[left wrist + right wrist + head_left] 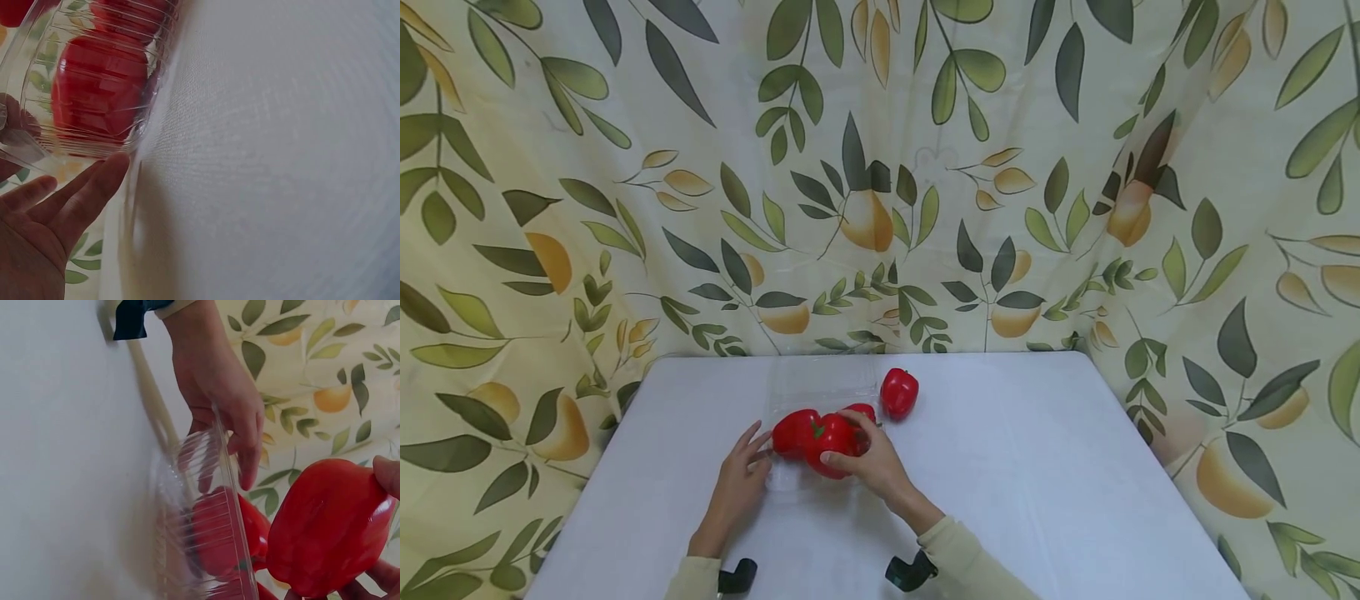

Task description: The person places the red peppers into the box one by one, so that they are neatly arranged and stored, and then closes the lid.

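My right hand [880, 462] grips a red bell pepper [829, 458] with a green stem, thumb on its near side and fingers behind. In the right wrist view this bell pepper [328, 531] overlaps the top edge of a clear plastic container [212, 487]. Another red bell pepper [793, 433] lies inside the container at the left, and part of a further one [861, 411] shows behind. At the container's left end, my left hand [741, 483] has straight fingers [94, 190] touching the outer wall. Another digit shows through the clear rim.
A loose red bell pepper [898, 394] stands on the white table [1037, 475], right of the container. The container's clear lid [823, 379] lies folded back toward the table's far edge. Behind hangs a leaf-and-fruit patterned curtain [880, 275].
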Demonstrator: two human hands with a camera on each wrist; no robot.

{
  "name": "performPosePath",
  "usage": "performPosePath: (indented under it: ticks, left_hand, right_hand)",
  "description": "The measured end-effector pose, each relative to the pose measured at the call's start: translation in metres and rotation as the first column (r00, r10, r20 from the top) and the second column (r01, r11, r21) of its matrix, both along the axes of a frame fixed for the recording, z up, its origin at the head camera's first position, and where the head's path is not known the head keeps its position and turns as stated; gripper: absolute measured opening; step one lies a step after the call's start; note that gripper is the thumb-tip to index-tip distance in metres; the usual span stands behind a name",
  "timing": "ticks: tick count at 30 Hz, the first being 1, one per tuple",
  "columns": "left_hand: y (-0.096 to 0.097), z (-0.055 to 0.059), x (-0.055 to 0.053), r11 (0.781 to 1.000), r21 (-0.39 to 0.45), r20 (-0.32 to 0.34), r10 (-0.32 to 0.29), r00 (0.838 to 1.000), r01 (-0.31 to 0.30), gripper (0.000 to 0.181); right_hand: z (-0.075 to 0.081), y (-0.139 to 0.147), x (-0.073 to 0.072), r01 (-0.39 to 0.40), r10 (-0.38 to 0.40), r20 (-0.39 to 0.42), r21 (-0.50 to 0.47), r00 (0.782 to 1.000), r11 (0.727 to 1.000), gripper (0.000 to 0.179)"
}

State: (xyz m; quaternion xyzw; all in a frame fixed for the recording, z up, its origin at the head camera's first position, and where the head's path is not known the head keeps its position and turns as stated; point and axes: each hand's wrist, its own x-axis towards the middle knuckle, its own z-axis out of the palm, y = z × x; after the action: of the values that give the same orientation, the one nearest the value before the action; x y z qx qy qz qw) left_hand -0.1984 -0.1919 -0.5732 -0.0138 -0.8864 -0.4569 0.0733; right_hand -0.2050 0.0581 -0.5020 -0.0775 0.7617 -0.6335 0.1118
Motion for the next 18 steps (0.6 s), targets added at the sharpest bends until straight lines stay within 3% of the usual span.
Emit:
performPosePath:
  ticks: [18]
  left_hand:
    - [0.002, 0.004, 0.002, 1.000, 0.008, 0.014, 0.018, 1.000, -0.018, 0.045]
  right_hand:
    - [-0.004, -0.013, 0.002, -0.014, 0.014, -0.025, 0.032, 1.000, 0.999, 0.078]
